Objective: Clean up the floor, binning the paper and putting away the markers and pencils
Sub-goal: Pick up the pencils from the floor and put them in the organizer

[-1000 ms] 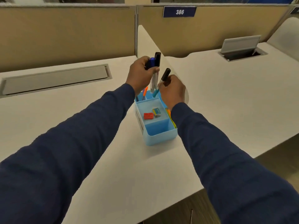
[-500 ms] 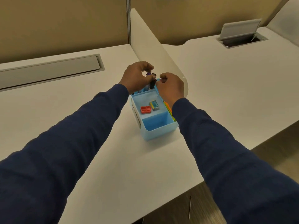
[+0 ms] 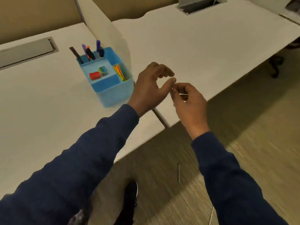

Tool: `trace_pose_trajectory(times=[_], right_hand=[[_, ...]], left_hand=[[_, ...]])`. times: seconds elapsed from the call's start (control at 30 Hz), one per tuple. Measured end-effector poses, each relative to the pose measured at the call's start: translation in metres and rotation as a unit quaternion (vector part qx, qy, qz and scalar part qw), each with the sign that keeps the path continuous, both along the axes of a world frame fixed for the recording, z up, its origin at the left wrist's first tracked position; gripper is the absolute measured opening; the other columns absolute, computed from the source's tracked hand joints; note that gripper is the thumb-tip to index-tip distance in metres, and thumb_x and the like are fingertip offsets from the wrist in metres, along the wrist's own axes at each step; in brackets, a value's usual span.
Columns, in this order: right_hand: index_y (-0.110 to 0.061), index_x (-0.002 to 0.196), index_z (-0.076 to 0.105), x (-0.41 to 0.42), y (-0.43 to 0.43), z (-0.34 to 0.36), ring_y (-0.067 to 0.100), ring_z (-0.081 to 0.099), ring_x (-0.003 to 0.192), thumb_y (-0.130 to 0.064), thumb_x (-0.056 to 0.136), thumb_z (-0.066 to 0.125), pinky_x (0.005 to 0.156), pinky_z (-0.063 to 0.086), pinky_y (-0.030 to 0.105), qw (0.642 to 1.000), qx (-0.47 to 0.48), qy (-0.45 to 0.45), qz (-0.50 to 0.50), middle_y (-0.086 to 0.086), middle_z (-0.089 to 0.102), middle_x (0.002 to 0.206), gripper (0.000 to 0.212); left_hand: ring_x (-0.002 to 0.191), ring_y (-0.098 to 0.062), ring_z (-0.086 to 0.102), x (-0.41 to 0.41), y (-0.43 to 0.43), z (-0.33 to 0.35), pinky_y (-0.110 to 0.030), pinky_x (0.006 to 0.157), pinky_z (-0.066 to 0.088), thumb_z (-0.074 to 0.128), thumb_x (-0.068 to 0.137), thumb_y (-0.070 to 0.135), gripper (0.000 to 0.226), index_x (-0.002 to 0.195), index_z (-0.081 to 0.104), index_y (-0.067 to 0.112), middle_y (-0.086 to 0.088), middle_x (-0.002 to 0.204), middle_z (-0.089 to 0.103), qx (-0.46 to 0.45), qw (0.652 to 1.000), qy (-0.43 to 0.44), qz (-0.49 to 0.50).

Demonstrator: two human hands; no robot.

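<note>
Markers [image 3: 90, 51]: stand in the back cells of the organizer, at about 10 o'clock from the hands; caps up, long axes tilted, mostly leaning toward 11 o'clock.
Organizer [image 3: 113, 93]: blue, on the desk, its long side running from 11 to 5 o'clock; a red block [image 3: 94, 75] and a small teal thing lie in the middle cell, thin orange and green sticks [image 3: 119, 71] in the right cell.
Desk [image 3: 40, 103]: white, with a low divider [image 3: 105, 33] just behind the organizer at 12 o'clock and a grey cable hatch [image 3: 27, 51] at 9 o'clock.
Floor [image 3: 243, 159]: wood-look; a thin pale stick [image 3: 178, 172] lies on it at 6 o'clock from the hands, long axis 12 to 6.
Left hand [image 3: 151, 85]: fingers curled but apart, holding nothing, over the desk edge.
Right hand [image 3: 188, 101]: fingertips pinched together; whether they grip anything, I cannot tell.
Shoe [image 3: 129, 197]: dark, at 6 o'clock.
</note>
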State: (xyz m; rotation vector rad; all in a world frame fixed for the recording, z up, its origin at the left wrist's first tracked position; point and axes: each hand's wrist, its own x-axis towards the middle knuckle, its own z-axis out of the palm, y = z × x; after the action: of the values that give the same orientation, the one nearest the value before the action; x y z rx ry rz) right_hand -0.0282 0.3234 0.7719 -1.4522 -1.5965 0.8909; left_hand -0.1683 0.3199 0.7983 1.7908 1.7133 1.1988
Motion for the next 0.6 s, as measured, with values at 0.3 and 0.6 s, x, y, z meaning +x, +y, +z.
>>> trace_pose_trajectory(times=[0.3,0.6], right_hand=[[-0.02,0.107,0.07,0.249,-0.119,-0.108,0.0,0.065,0.083,-0.026,0.093,0.065,0.069,0.05,0.007,0.994,-0.054,-0.011,-0.095,-0.012,0.07,0.095,0.017],[-0.021,0.098,0.07,0.409,-0.202,-0.329,0.006,0.063,0.079,-0.024,0.093,0.064,0.074,0.051,0.019,0.94,-0.256,-0.026,-0.226,-0.012,0.067,0.087,0.009]], left_hand=[[0.099,-0.017,0.06,0.228,-0.108,-0.131,-0.034,0.089,0.05,0.066,0.094,0.026,0.021,0.109,0.072,0.013,-0.005,0.107,0.065,-0.172,0.979,0.038,-0.101],[0.092,-0.03,0.067,0.32,-0.169,-0.368,-0.04,0.087,0.053,0.068,0.093,0.026,0.022,0.096,0.074,0.005,-0.019,0.092,0.072,-0.456,0.89,-0.003,-0.022]])
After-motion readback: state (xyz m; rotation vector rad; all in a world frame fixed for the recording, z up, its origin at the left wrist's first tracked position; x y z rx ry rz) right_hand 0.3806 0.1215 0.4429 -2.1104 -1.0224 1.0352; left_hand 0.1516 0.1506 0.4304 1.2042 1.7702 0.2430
